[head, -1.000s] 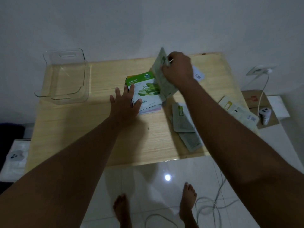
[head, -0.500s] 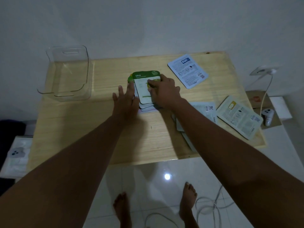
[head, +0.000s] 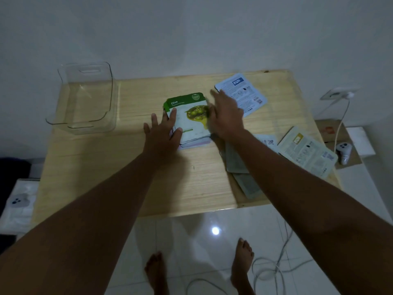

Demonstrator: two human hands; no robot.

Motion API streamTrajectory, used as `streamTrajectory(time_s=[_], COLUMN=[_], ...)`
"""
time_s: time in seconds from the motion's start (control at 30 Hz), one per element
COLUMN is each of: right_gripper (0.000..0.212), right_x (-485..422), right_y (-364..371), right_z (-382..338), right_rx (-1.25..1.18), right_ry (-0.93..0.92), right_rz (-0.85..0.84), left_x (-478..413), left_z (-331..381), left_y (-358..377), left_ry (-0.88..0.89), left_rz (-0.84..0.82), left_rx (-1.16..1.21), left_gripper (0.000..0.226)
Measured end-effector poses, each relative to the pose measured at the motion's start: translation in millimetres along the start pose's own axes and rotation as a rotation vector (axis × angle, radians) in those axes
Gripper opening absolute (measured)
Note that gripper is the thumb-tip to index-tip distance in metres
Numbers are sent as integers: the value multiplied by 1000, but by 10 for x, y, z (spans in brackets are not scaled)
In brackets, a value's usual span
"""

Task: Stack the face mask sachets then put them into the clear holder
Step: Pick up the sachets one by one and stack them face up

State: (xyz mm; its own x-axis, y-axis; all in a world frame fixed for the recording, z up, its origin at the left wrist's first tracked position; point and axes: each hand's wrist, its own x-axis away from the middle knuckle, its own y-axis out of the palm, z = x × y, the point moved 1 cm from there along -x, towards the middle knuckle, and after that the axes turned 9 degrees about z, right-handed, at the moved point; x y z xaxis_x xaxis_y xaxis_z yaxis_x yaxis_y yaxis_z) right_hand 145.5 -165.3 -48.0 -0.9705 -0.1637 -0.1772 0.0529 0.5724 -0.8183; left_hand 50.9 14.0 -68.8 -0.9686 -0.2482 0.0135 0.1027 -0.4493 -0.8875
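A stack of face mask sachets [head: 189, 120] lies mid-table, a green and white "Olive" sachet on top. My left hand [head: 162, 135] rests flat on the stack's left edge, fingers spread. My right hand [head: 225, 117], blurred, hovers open at the stack's right edge and holds nothing. A white sachet [head: 242, 93] lies face down at the back right. Another pale sachet [head: 306, 151] lies at the right edge. Grey sachets [head: 240, 167] show under my right forearm. The clear holder [head: 85, 99] stands at the table's back left corner with nothing in it.
The wooden table [head: 106, 167] stands against a white wall. A white controller [head: 343, 150] sits on cardboard to the right, a cable running to a wall socket [head: 338, 95]. Another controller [head: 20, 201] lies at the left. Cables trail on the tiled floor by my feet.
My right hand laid the Olive sachet on the stack, let go of it and is now moving off to the right, open. My left hand stayed on the stack.
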Motion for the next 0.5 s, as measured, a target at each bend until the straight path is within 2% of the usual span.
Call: streamTrajectory(time_s=[0.13,0.23,0.33,0.4,0.5], right_gripper=[53,62,60,54,68], right_x=[-210,-345,-464,-515,-561], right_y=[-154,-261,-341,-376,-473], right_z=[340,562,636,638,652], right_rx=[228,313,336,349,259], right_ry=[117,168,306,342,371], right_rz=[81,51,-44,-27,9], left_x=[10,7,6,1,-9], left_z=[-15,-24,-26,-34,-52], left_y=[0,-7,0,10,27], left_ry=[3,9,5,9,17], left_rz=[10,5,2,1,0], left_rx=[26,28,32,15,-15], left_gripper=[72,73,72,72,70])
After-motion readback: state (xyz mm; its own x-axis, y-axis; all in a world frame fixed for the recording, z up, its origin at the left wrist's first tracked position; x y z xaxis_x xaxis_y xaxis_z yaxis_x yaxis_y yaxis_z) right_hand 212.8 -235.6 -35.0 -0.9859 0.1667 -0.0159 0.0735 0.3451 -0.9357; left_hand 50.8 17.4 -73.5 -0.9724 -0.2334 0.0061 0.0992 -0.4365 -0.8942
